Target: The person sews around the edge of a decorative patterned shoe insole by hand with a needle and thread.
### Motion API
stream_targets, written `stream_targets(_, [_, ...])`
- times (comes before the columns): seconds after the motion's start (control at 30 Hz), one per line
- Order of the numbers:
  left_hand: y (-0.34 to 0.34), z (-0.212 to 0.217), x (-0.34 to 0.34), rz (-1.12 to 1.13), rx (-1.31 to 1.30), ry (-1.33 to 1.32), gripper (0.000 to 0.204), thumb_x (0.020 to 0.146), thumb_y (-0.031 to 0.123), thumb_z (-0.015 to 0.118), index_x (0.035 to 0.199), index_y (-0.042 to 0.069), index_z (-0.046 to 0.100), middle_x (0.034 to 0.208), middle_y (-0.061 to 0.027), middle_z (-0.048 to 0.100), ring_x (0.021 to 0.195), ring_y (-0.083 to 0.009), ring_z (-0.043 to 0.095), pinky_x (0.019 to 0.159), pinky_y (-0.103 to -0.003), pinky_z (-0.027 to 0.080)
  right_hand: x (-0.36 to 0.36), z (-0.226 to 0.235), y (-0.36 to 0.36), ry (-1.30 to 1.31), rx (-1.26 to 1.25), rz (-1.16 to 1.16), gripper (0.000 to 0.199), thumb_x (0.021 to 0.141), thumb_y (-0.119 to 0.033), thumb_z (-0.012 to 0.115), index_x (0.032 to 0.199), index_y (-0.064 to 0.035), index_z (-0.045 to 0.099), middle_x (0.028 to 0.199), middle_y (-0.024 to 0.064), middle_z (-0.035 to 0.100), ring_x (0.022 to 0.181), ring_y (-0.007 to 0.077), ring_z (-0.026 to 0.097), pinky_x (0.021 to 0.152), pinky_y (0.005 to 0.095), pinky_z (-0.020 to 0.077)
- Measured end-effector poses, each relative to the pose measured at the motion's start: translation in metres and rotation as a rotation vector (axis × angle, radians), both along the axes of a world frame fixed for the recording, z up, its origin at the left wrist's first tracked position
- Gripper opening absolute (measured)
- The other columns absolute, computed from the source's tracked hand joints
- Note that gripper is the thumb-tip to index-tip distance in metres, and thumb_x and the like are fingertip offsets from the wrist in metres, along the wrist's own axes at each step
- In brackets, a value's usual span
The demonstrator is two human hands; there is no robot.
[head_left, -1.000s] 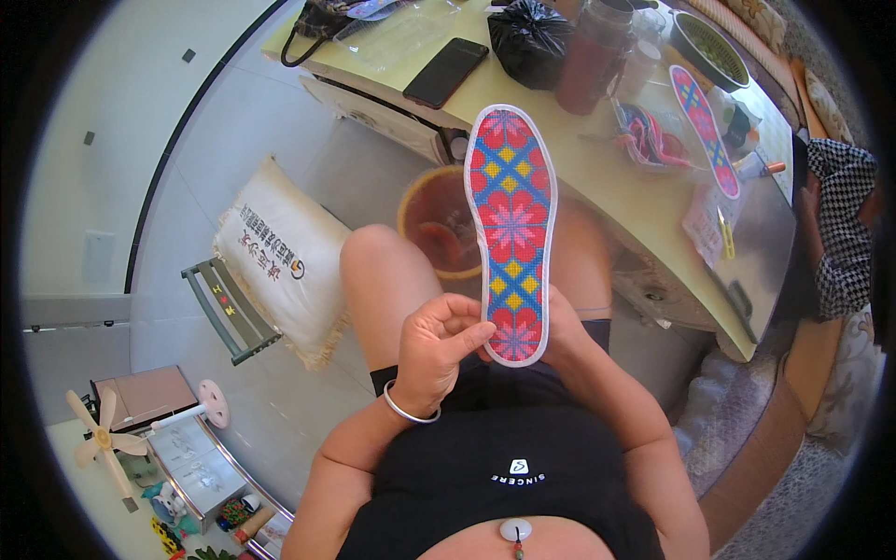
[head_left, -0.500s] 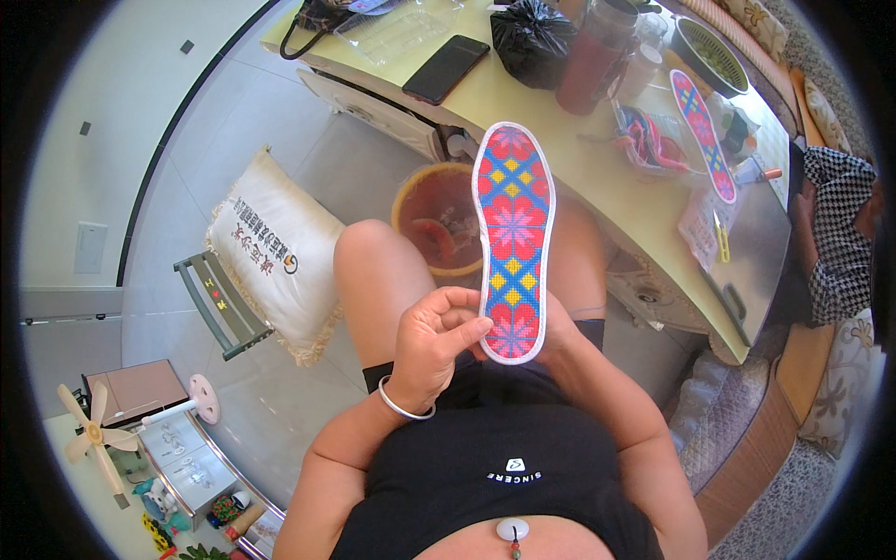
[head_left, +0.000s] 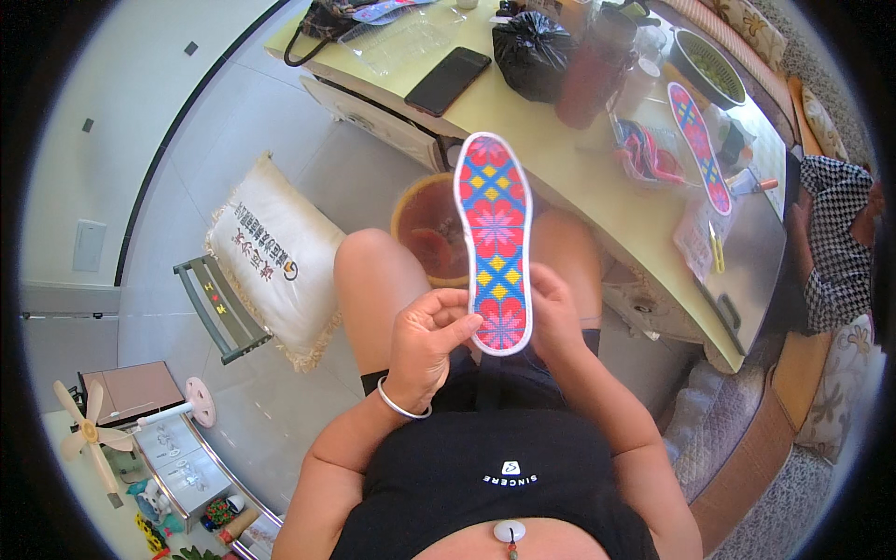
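Gripping an embroidered insole [head_left: 495,243], both hands [head_left: 425,345] hover above grey floor tiles [head_left: 233,121] (yellow table [head_left: 560,159] near).

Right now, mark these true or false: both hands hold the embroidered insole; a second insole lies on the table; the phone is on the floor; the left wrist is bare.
1. Both the left hand and the right hand hold the embroidered insole: true.
2. A second insole lies on the table: true.
3. The phone is on the floor: false, it lies on the table.
4. The left wrist is bare: false, it wears a bracelet.
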State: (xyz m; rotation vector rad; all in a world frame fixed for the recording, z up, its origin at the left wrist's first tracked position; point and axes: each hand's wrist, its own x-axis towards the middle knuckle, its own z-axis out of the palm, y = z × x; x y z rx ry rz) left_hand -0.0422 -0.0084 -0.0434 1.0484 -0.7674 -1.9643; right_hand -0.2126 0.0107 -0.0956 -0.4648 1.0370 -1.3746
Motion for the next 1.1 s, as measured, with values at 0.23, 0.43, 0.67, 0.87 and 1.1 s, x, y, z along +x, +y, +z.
stream_targets(0.23, [-0.001,-0.001,-0.006,-0.002,-0.303,-0.152,0.022,0.085,-0.005,0.064,0.107,-0.006,0.060,0.094,-0.0112,0.070,0.084,-0.0124,0.066,0.077,-0.024,0.053,-0.009,0.064,-0.007,1.365,-0.829,-0.102,0.018,0.067,-0.006,0.072,0.085,-0.0091,0.069,0.088,0.0053,0.063,0.083,0.0243,0.058,0.073,0.0360,0.0463])
stream_targets(0.43, [-0.005,0.004,-0.013,-0.007,-0.369,-0.091,0.020,0.085,-0.005,0.064,0.105,-0.006,0.062,0.091,-0.0083,0.070,0.081,-0.0099,0.065,0.074,-0.023,0.052,0.001,0.065,-0.002,1.499,-1.093,-0.109,0.022,0.065,-0.011,0.067,0.086,-0.0047,0.066,0.091,0.0060,0.063,0.082,0.0234,0.059,0.068,0.0333,0.0477])
stream_targets(0.67, [-0.033,0.002,0.005,0.186,-0.426,-0.224,0.018,0.082,-0.009,0.063,0.099,-0.005,0.064,0.085,-0.0073,0.069,0.073,-0.0098,0.064,0.068,-0.023,0.052,-0.035,0.109,0.023,-0.061,-0.593,-0.021,0.009,0.098,-0.009,0.046,0.102,-0.0015,0.047,0.079,0.0159,0.061,0.073,0.0241,0.065,0.064,0.0361,0.0586])
stream_targets(0.87, [-0.057,0.003,0.045,0.412,-0.511,-0.295,0.016,0.081,-0.005,0.065,0.096,-0.006,0.064,0.078,-0.0091,0.067,0.066,-0.0122,0.063,0.060,-0.024,0.052,-0.165,0.131,0.079,-0.004,-0.750,-0.420,0.010,0.101,-0.011,0.042,0.093,-0.0064,0.041,0.072,0.0008,0.036,0.062,0.0102,0.034,0.057,0.0249,0.0400])
stream_targets(1.1, [-0.060,0.007,0.046,0.431,-0.532,-0.292,0.012,0.082,-0.007,0.063,0.093,-0.005,0.063,0.081,-0.0078,0.066,0.068,-0.0111,0.063,0.061,-0.024,0.053,-0.281,0.128,0.162,-0.210,-0.875,-0.629,0.005,0.093,0.001,0.050,0.098,0.0020,0.049,0.073,0.0036,0.040,0.064,0.0129,0.037,0.066,0.0280,0.0419])
